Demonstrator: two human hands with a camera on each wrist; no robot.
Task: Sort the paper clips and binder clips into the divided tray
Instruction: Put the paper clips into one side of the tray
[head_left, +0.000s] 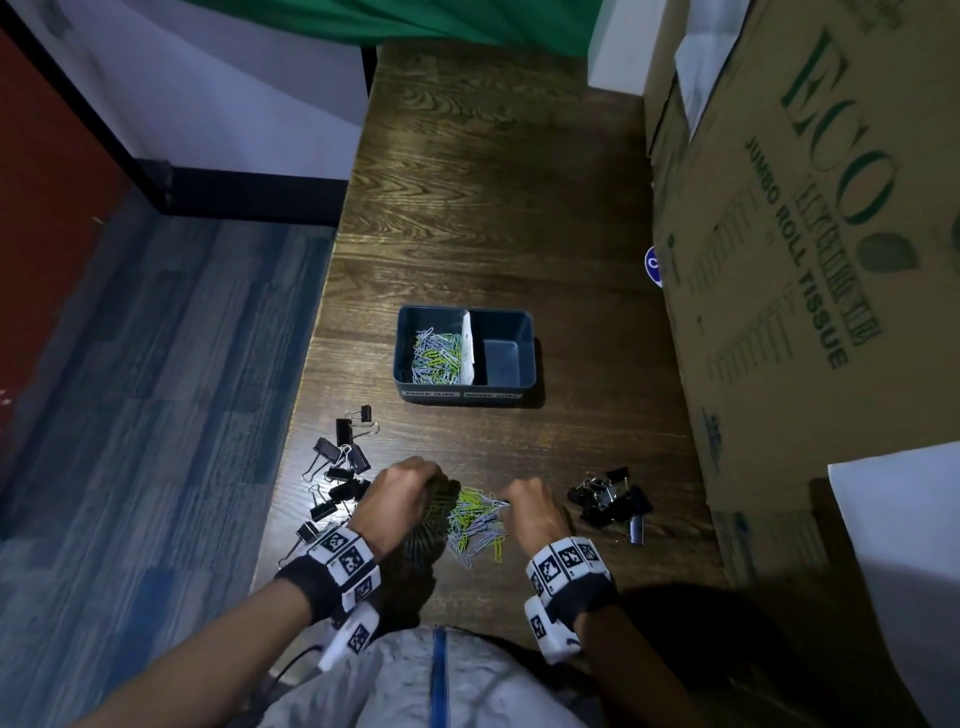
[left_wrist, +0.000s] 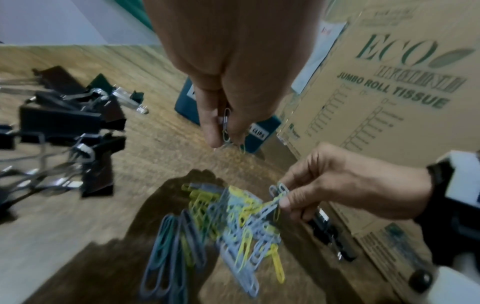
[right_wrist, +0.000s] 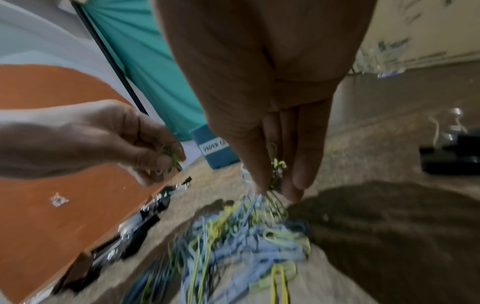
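Lower centre of the head view: left hand (head_left: 402, 493) and right hand (head_left: 532, 506) each pinch paper clips (head_left: 475, 522) from the loose pile.

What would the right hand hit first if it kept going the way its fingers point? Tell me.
The right hand points down, so it would likely meet the pile of paper clips just below its fingertips, then the table.

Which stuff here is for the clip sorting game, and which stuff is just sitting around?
For the job:
- paper clips
- binder clips, second bunch
- divided tray
- left hand and right hand, both pinching paper clips

Just sitting around:
- cardboard box
- green curtain
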